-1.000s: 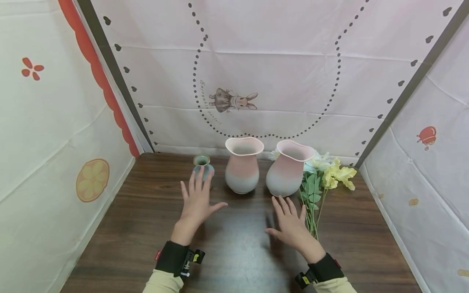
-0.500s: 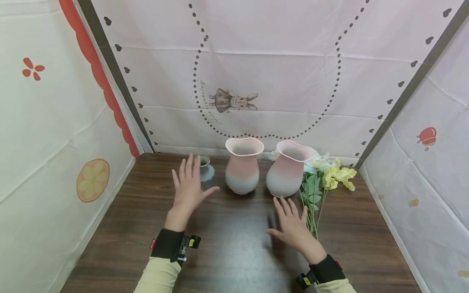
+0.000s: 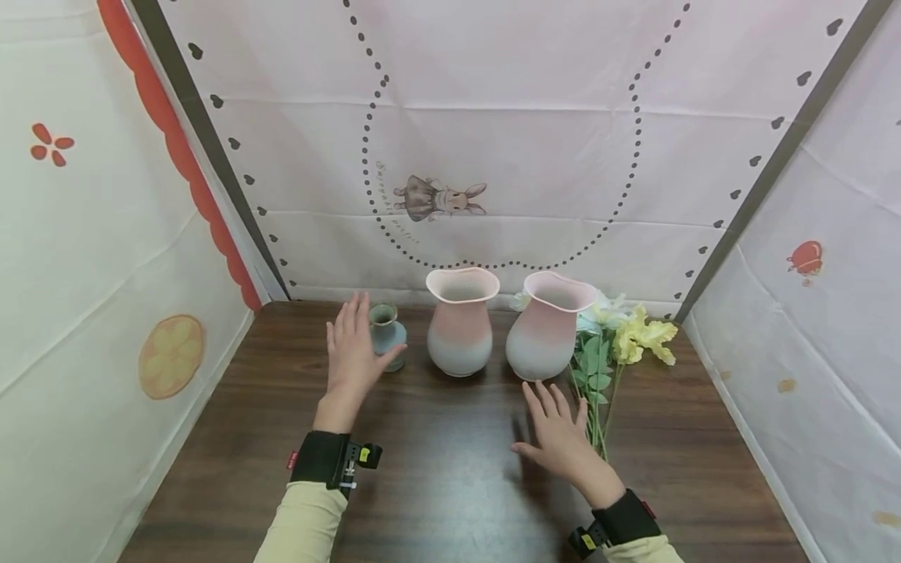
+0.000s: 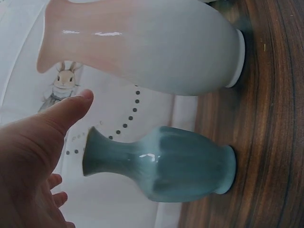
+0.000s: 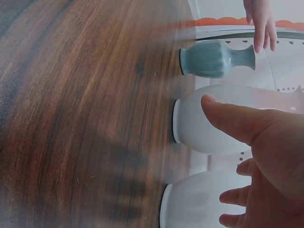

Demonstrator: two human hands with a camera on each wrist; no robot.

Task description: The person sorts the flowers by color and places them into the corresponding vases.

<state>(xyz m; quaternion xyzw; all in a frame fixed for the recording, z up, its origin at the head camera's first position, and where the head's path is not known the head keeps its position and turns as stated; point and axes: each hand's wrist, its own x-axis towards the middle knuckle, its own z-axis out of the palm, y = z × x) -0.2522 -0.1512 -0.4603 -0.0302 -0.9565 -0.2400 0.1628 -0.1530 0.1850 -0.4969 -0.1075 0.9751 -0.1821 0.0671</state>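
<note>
My left hand (image 3: 350, 356) is held with fingers spread beside a small blue-green vase (image 3: 385, 338), which stands upright at the back left of the table. In the left wrist view its thumb and fingers are around the level of the neck of that vase (image 4: 180, 164), apart from it. My right hand (image 3: 559, 438) has its fingers extended, in front of the right-hand pink-and-white vase (image 3: 538, 344). Another pink-and-white vase (image 3: 460, 336) with a wavy rim stands between the small vase and that one. Neither hand holds anything.
Yellow flowers (image 3: 642, 336) and pale blue-white flowers (image 3: 598, 313) lie at the right, their green stems (image 3: 597, 422) running toward the front behind my right hand. A printed white cloth (image 3: 521, 164) rises behind the dark wooden table (image 3: 450, 469).
My left hand has moved left and slightly forward, from in front of the small vase to its left side. The right hand has stayed nearly still. The head view has shifted slightly.
</note>
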